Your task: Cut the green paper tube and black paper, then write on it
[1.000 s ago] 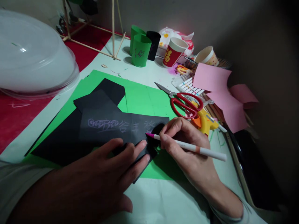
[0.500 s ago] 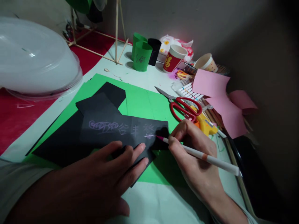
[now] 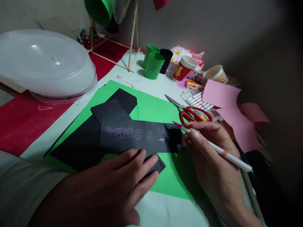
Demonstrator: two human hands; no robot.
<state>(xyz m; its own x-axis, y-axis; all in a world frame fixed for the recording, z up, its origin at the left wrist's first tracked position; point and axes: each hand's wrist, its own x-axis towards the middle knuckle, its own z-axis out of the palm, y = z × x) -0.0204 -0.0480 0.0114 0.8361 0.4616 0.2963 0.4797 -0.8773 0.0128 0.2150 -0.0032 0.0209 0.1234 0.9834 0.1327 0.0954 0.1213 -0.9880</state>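
Observation:
In my right hand [image 3: 213,154] is a white felt-tip marker [image 3: 216,146] with a magenta tip, pinched between thumb and fingers. Its tip points up and left, raised over the right end of a black paper strip [image 3: 151,145]. Faint purple written characters and a scribbled-over patch run along the strip. My left hand [image 3: 123,186] lies flat with fingers spread, pressing the lower edge of the black paper. More black paper [image 3: 78,145] lies under the strip, on green sheets [image 3: 153,108]. Red-handled scissors [image 3: 187,110] lie just beyond my right hand.
Stacked clear plastic lids or bowls [image 3: 47,66] stand at left. Green paper cups [image 3: 155,66], a red paper cup [image 3: 186,67] and a stick frame [image 3: 132,41] are at the back. Markers [image 3: 200,101] and pink paper [image 3: 221,94] lie at right, near the wall [image 3: 227,34].
My right hand has lifted the marker tip off the black strip and moved it up and away. A short purple stroke shows below the last character. The whole view has shifted; my left hand stays on the paper.

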